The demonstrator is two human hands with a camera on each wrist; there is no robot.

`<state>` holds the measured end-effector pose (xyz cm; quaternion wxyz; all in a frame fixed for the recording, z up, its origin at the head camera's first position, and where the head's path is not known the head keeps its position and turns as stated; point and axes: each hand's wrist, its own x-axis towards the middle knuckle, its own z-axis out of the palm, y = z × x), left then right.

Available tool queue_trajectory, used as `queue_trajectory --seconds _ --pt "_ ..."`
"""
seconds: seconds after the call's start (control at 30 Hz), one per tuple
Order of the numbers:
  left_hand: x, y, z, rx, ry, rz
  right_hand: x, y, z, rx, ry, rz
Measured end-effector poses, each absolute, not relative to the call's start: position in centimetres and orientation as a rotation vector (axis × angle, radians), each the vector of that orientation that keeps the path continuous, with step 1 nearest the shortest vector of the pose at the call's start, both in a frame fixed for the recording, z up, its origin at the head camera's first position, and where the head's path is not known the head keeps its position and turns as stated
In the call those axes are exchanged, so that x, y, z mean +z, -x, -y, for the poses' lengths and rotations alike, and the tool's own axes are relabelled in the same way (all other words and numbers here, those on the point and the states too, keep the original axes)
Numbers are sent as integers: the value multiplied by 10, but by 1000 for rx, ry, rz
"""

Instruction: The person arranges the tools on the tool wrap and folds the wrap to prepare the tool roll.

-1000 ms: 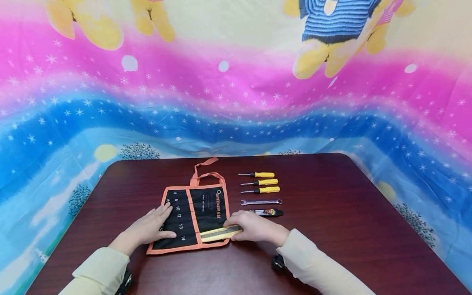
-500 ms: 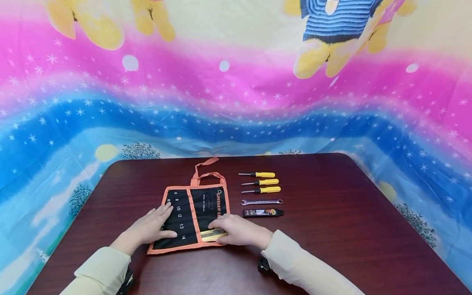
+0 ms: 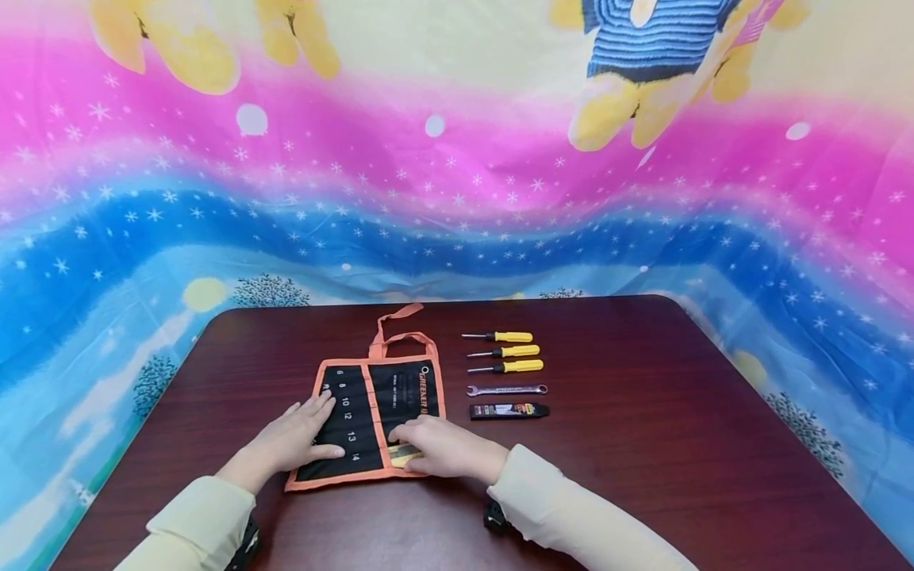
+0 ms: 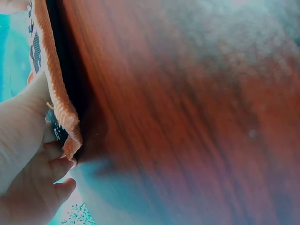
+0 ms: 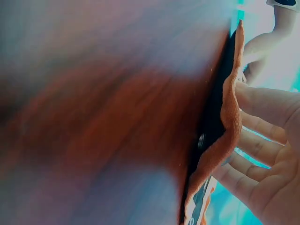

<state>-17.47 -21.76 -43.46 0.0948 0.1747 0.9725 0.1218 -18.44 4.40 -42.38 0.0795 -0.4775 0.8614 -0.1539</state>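
Observation:
A black tool pouch with orange trim and numbered slots lies flat on the table. My left hand rests on its left part with the fingers spread and fairly straight. A yellow and grey tool lies at the pouch's lower right, one end at the orange middle strip, and my right hand grips it from the right, covering most of it. In the left wrist view my left hand lies by the orange edge. The right wrist view shows my right hand beside the wavy orange trim.
Right of the pouch lie three yellow-handled screwdrivers, a silver wrench and a black flat package in a column. An orange strap extends from the pouch's far edge. A printed cloth hangs behind the table.
My right hand has moved left with the yellow and grey tool, which slid further left toward the middle strip and shows less. The black package is uncovered. My left hand has stayed in place.

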Motion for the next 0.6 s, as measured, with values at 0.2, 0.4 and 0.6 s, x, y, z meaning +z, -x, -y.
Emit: queue_trajectory --seconds 0.2,0.4,0.6 --pt "-436 175 218 352 -514 -2896 -424 184 -38 -461 1414 -2584" --pt "-436 175 219 367 -515 -2894 -423 185 -39 -505 1368 -2555" --pt "-436 175 218 362 -527 -2881 -422 187 -43 -552 1323 -2513"
